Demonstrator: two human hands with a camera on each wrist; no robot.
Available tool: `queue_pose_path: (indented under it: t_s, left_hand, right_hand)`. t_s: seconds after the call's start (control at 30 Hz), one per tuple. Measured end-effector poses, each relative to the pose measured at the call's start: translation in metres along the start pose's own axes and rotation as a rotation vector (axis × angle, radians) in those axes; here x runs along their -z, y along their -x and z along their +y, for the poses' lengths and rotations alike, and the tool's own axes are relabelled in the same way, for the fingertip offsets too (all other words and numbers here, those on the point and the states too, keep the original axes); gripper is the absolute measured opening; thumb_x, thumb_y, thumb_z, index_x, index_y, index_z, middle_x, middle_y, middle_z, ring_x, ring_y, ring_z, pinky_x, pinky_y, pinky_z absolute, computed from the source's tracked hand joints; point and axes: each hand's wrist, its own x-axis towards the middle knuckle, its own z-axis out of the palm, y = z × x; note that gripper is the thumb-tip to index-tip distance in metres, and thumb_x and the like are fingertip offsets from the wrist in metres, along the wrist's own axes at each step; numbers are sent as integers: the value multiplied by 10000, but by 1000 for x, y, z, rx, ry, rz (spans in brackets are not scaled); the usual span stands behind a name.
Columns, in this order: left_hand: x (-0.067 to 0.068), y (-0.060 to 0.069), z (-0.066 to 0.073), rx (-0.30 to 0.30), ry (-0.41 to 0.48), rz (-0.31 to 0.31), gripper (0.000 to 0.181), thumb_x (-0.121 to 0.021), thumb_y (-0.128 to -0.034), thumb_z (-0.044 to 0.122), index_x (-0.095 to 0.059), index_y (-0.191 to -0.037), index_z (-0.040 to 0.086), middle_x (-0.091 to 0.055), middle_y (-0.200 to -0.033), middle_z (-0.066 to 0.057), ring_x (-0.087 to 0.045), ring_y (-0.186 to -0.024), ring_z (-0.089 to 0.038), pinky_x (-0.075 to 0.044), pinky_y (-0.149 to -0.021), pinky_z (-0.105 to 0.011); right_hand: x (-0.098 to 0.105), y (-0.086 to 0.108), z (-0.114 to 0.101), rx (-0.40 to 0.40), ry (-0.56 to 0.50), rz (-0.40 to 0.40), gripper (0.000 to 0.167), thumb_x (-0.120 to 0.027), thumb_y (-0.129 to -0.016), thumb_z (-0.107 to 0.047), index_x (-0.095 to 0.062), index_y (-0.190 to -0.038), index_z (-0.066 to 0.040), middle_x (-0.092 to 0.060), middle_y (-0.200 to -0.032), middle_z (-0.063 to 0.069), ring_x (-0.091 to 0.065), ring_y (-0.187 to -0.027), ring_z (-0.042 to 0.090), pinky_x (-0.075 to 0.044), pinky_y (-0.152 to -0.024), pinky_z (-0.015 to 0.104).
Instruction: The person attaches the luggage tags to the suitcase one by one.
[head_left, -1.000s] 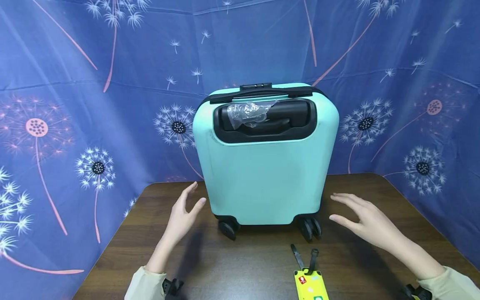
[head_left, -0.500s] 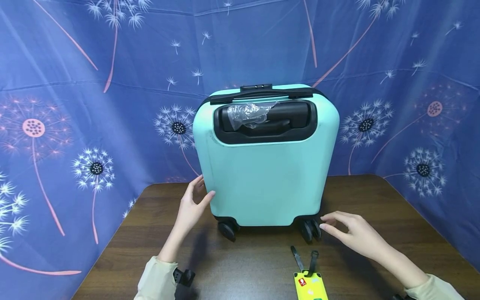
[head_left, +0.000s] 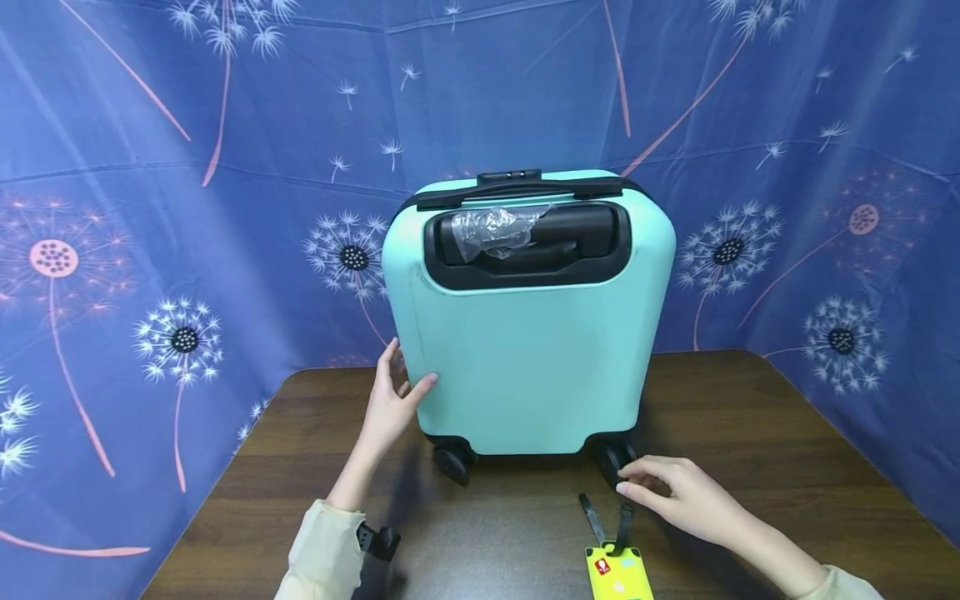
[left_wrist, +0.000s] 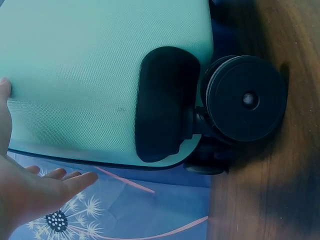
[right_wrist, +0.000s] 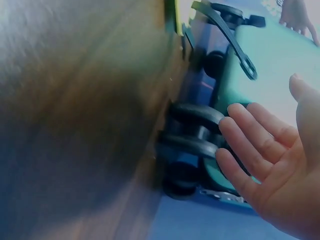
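With the left grip [head_left: 392,407] spread against the mint-green hard-shell suitcase [head_left: 536,367] and the right grip [head_left: 684,497] apart, fetching the yellow rectangular tag [head_left: 619,575] seems underway, calling next for a pinch.

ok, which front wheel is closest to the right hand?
The right wheel, under the right corner of the case. The right hand has fingertips by it; the left wheel is nearer the left hand.
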Motion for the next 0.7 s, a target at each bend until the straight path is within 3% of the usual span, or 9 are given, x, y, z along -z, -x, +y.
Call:
queue_pose_path:
  t_s: [0.13, 0.37, 0.53, 0.7]
  left_hand:
    - [0, -2, 0, -12, -11, -17, 910, -683, -849, 383, -76, -1509, 233, -210, -1527, -84, -262, -1401, -281, -301, -1090, -534]
    - [-2, -2, -1, -31, -25, -29, 908, -730, -808, 376, -149, -1492, 239, -348, -1420, -68, -395, -1304, -259, -380, -1048, -492]
    - [-4, 0, -2, -20, -40, -21, 832, -723, -801, 423, -245, -1456, 236, -421, -1348, -53, -449, -1259, -252, -402, -1033, -470]
    - [-6, 2, -1, -12, -43, -39, 824, -684, -834, 433, -210, -1473, 218, -417, -1376, -87, -439, -1277, -275, -404, -1022, -487]
  right_hand:
    - [-8, 2, 1, -7, -33, -38, 194, -631, -898, -301, -696, -994, -145, -645, -856, -194, -577, -762, -48, -510, -630, 229]
    - [-18, 5, 5, -53, -77, -171, 306, -616, -895, -380, -691, -1025, -113, -662, -901, -161, -553, -758, -50, -501, -627, 217]
    - [-24, 7, 7, -48, -133, -247, 322, -629, -881, -391, -693, -1004, -100, -649, -868, -172, -532, -725, -57, -471, -582, 196]
    - [-29, 7, 11, -17, -180, -275, 271, -636, -883, -362, -692, -977, -113, -637, -824, -189, -532, -705, -61, -468, -570, 188]
